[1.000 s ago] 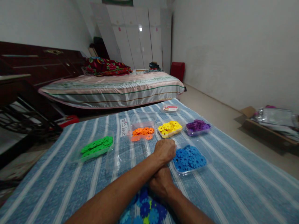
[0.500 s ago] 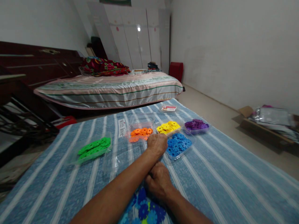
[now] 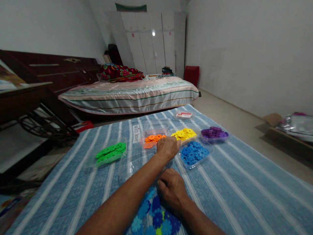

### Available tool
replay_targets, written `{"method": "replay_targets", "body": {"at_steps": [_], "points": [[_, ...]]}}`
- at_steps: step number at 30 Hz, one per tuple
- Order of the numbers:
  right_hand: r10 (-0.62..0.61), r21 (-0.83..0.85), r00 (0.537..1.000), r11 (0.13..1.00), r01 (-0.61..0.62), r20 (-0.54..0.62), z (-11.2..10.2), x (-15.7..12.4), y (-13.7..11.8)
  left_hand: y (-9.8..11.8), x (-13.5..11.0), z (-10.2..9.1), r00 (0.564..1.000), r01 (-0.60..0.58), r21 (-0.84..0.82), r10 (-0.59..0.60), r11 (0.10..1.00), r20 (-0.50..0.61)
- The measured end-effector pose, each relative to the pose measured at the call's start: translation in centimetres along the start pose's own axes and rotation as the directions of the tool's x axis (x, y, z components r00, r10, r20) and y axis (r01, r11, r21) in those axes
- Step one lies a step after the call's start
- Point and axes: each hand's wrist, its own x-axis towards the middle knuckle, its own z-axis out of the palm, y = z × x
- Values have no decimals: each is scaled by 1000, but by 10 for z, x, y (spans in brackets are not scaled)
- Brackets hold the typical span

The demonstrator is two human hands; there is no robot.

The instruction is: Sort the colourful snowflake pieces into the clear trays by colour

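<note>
My left hand reaches forward across the blue striped sheet, fingers curled under, beside the left rim of the clear tray of blue flower pieces and just short of the orange tray and yellow tray. What its fingers hold, if anything, is hidden. My right hand lies closer to me, under the left forearm, its fingers closed on a joined patch of blue flower pieces. A purple tray sits to the right, and a green tray to the left.
An empty clear tray and a small packet lie at the sheet's far end. Beyond is a striped mattress with bedding, white wardrobes and a red bin. Dark furniture stands left; a cardboard box sits on the floor right.
My left hand has slid the blue tray away from me, up against the yellow tray, and stays at its rim. My right hand has stayed on the joined blue pieces. The view has shifted.
</note>
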Motion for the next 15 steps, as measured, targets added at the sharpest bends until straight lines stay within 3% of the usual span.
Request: {"method": "replay_targets", "body": {"at_steps": [5, 9, 12, 15], "points": [[10, -10, 1000, 1000, -10, 6, 1, -1, 0, -61, 21, -19, 988, 140, 60, -135, 988, -78], [17, -7, 1000, 1000, -17, 9, 1, -2, 0, -108, 38, -19, 957, 288, 71, -285, 955, -46], [9, 11, 1000, 1000, -9, 2, 2, -2, 0, -125, 49, -14, 968, 251, 103, -250, 962, -25], [8, 31, 1000, 999, -8, -4, 3, -3, 0, -129, 61, -11, 986, 164, 111, -166, 980, 9]]}}
